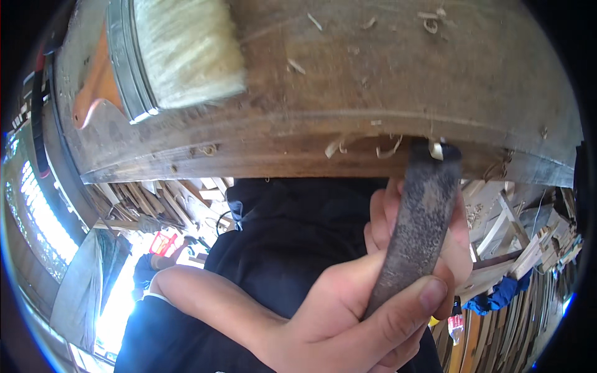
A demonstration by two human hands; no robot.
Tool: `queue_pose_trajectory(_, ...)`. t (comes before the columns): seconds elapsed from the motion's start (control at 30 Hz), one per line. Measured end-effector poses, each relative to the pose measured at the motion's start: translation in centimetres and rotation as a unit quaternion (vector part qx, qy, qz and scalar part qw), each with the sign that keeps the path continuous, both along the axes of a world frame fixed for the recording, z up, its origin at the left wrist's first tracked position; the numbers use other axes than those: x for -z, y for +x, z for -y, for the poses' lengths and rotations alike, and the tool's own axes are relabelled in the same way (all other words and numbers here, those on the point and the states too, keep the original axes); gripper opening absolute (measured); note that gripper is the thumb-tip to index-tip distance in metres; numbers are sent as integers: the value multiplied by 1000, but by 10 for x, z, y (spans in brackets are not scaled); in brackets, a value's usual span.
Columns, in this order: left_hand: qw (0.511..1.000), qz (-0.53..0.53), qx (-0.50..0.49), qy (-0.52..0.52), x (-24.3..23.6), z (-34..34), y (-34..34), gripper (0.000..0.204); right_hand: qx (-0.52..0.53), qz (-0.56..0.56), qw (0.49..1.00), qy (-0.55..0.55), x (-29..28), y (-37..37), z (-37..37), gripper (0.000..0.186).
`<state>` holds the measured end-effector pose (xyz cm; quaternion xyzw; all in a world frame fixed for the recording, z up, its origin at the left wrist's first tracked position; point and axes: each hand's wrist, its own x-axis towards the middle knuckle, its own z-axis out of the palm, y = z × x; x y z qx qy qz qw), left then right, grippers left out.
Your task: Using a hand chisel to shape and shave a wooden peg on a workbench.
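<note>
Both hands are on a dark, flat, broad steel blade [418, 227], which looks like a plane iron or wide chisel. Its upper end meets the near edge of a brown wooden board [348, 74], where a pale curled shaving [436, 151] shows against the metal. My left hand [348, 326] comes from the lower left and is closed round the blade's lower part, thumb laid along it. My right hand [459, 252] is mostly hidden behind the blade; its bent fingers show on either side, higher up. The blade's lower end is hidden in the grip.
A wide brush [186, 53] with pale bristles lies on the board at the upper left. Thin curled shavings [388, 148] are scattered along its edge. Stacked timber strips [146, 205], a wooden frame [507, 217], a blue cloth [500, 295] and a bottle [456, 323] are lower down.
</note>
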<state>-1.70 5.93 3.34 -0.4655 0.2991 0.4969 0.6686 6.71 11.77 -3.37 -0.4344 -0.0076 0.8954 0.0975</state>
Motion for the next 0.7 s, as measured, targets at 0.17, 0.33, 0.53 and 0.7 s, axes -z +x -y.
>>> queue_pose_trajectory(0.17, 952, -49, 280, 115, 14, -7, -27, 21, 20, 19, 994, 106, 12, 11, 13, 25)
queue_pose_trajectory(0.33, 997, 1, 46, -60, -4, -22, -5, 21, -24, 6, 980, 195, 12, 12, 8, 24)
queue_pose_trajectory(0.53, 973, -135, 30, 184, 12, 16, 19, 28, -21, -39, 997, 71, 13, 28, -6, 24)
queue_pose_trajectory(0.7, 958, -188, 36, 212, 25, 38, 11, 25, 1, -103, 986, 131, 28, 21, 5, 25)
